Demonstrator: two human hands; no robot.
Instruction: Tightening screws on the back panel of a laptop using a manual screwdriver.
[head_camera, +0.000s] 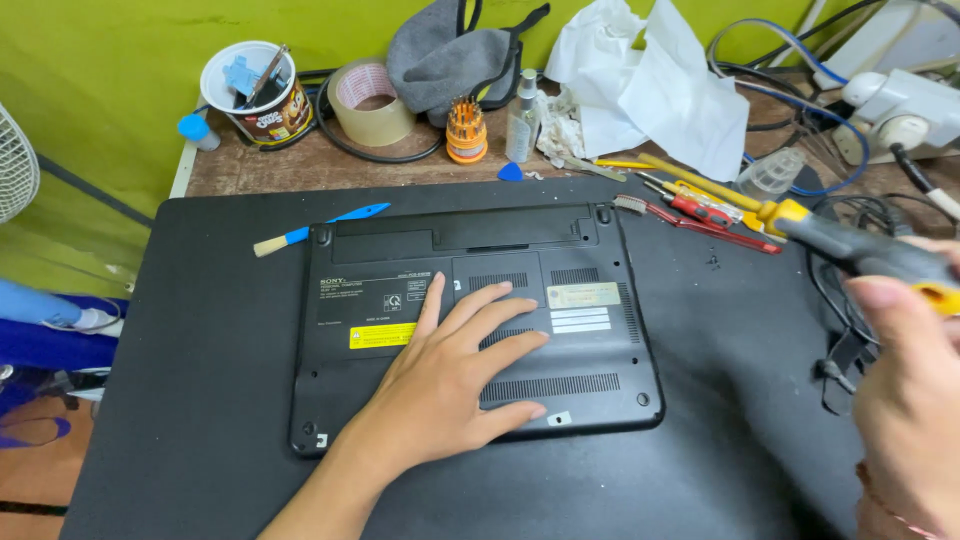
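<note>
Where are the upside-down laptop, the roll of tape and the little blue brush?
laptop (400, 265), head view, bare part of its black underside.
roll of tape (385, 125), head view, outer band of the roll.
blue brush (335, 220), head view, middle of its handle.

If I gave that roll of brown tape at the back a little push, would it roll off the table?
Probably not. The tape roll lies flat on its side on the wooden table, so it would likely slide rather than roll. It looks stiff and fairly light. The paper cup and gray cap beside it would probably stop it soon.
</note>
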